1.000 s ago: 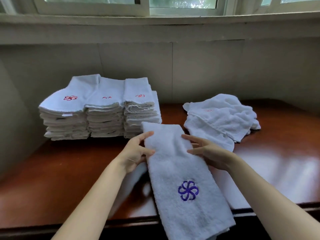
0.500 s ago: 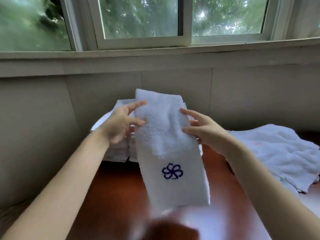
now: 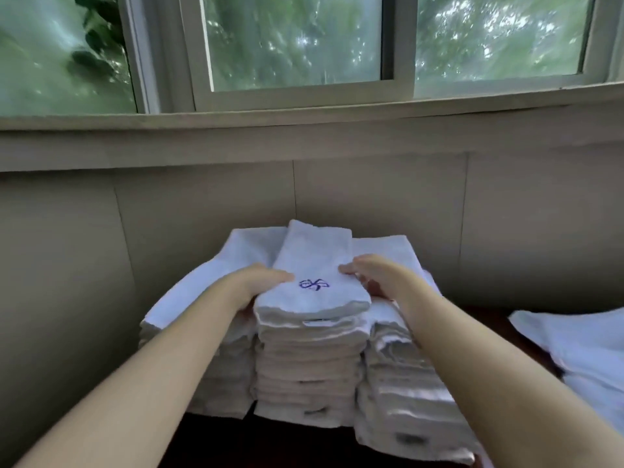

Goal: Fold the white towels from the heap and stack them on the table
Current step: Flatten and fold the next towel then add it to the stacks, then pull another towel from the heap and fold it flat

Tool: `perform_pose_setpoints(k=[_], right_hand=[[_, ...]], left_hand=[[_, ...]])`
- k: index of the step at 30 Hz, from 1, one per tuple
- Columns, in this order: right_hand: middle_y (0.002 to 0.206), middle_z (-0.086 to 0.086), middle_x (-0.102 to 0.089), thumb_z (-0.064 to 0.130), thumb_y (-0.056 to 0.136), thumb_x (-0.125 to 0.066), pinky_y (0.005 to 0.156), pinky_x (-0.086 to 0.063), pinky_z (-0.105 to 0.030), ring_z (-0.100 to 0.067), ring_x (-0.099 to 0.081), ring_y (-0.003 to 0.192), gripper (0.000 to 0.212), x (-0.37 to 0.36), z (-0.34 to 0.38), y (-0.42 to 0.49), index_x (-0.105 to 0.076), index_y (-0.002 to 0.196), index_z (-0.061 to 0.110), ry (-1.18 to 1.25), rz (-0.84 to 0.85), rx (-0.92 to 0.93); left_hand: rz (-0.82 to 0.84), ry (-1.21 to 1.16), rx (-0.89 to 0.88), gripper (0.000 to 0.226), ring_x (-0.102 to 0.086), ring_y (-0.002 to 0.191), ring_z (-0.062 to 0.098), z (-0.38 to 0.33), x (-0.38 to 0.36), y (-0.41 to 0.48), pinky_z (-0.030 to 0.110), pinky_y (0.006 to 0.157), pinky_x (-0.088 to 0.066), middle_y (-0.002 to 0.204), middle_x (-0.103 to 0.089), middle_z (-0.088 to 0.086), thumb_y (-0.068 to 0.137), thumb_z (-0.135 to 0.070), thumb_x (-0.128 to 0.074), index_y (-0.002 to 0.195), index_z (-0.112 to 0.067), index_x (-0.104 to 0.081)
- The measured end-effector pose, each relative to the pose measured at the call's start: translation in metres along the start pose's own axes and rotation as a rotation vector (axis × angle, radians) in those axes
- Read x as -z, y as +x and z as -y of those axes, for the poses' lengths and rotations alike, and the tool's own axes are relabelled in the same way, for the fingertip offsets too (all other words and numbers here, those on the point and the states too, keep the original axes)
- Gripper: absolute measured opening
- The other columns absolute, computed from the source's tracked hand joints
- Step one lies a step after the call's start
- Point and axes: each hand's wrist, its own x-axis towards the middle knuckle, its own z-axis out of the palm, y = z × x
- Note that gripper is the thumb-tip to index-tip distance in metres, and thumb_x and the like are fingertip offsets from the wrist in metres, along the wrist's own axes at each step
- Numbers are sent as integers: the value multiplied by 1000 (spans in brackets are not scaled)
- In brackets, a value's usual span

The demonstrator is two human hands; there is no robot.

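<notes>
Now both hands' fingers grip one folded towel atop middle of three stacks

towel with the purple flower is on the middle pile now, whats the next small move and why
Probably let go with both hands: the folded white towel with the purple flower already lies on the middle stack of folded white towels, with the left hand and right hand at its sides.
</notes>
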Motion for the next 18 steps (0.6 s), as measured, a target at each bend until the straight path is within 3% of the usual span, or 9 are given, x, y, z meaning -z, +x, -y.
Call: perform_pose_setpoints(k=[3, 6, 8, 10, 12, 14, 16, 18], right_hand=[[82, -11, -57, 7, 91, -57, 51, -46, -21, -19, -56, 62, 42, -3, 3, 3, -46, 131, 5, 122, -1, 84], [79, -5, -51, 3, 91, -54, 45, -37, -22, -15, -47, 58, 57, -10, 8, 5, -35, 143, 18, 42, -63, 114], [105, -11, -59, 5, 91, -54, 71, -48, -28, -24, -59, 88, 55, -15, 9, 7, -37, 143, 15, -112, -125, 180], [137, -15, -49, 8, 94, -48, 99, -37, -30, -29, -47, 125, 47, -20, 9, 5, -42, 140, 8, -374, -175, 240], [140, -15, -47, 13, 96, -42, 101, -32, -30, -31, -40, 130, 38, -26, 9, 3, -51, 131, 5, -511, -172, 251], [136, -16, -49, 21, 97, -38, 102, -32, -32, -32, -38, 129, 34, -30, 10, 0, -58, 121, 8, -625, -142, 253], [135, -15, -49, 30, 97, -37, 106, -30, -36, -32, -35, 130, 33, -32, 11, -3, -60, 111, 12, -763, -140, 298], [145, -13, -39, 37, 98, -36, 112, -24, -40, -30, -27, 138, 42, -35, 15, -11, -53, 130, 15, -808, -100, 375]], left_hand=[[-20, 15, 5, 60, -63, 81, 18, 0, -2, -3, 25, 57, -46, 105, -63, 5, 87, -41, -63, 134, -6, -46], [-76, 92, 4, 60, -57, 77, 14, -4, -5, -9, 26, 58, -41, 93, -58, 0, 87, -42, -59, 134, -9, -43], [-121, 187, -20, 60, -52, 74, 11, -7, -8, -13, 26, 61, -39, 88, -53, -1, 90, -39, -54, 137, -5, -38], [-163, 294, -56, 66, -47, 72, 12, -6, -12, -18, 25, 57, -34, 86, -49, -1, 93, -40, -48, 143, -2, -26], [-166, 372, -75, 73, -51, 86, 19, -4, -17, -27, 27, 61, -35, 100, -52, 5, 94, -45, -44, 148, -5, -15], [-207, 523, -89, 74, -46, 117, 29, -3, -18, -37, 32, 81, -38, 133, -45, 11, 94, -54, -38, 149, -9, -16], [-222, 613, -130, 76, -33, 135, 29, -1, -15, -40, 35, 98, -32, 151, -31, 10, 93, -61, -32, 149, -11, -21], [-98, 498, -143, 79, -32, 138, 24, 2, -8, -38, 33, 103, -28, 154, -29, 5, 92, -66, -29, 151, -14, -20]])
